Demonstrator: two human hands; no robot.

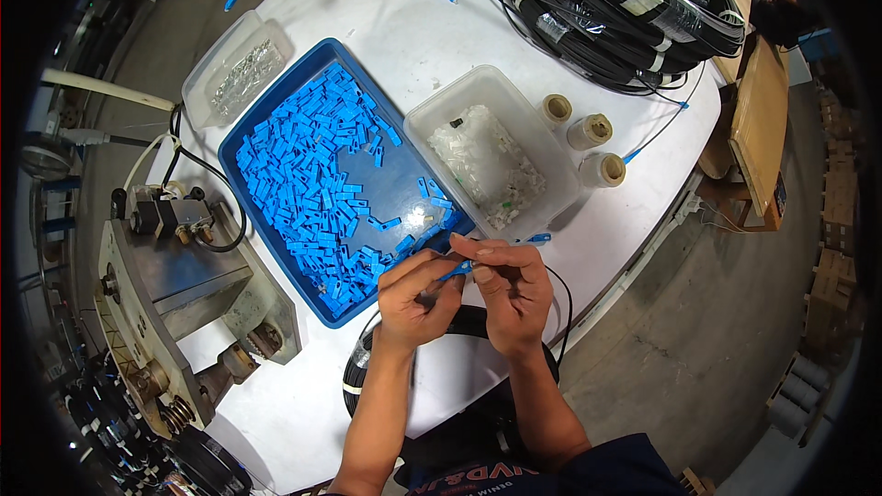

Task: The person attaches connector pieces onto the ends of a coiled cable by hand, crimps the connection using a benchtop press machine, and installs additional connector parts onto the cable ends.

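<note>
Near the front edge of the table, my left hand (413, 301) and my right hand (511, 294) meet with bent fingers. Between their fingertips is a small blue cable connector (457, 270), which both hands pinch; the fingers cover part of it. Another blue connector end (535, 239) shows just beyond my right fingers. A coil of black cable (356, 369) lies under my wrists, and a loose strand curves out past my right hand. Just ahead of my left hand stands a blue tray (241, 231) heaped with small blue plastic connector housings (308, 179).
A translucent bin (551, 186) of small white parts adjoins the tray, with a smaller tub (196, 92) behind left. Three rolls (589, 131) stand at right. Bundled black cable coils (634, 9) fill the far right. A metal press-like machine (188, 285) occupies the left side.
</note>
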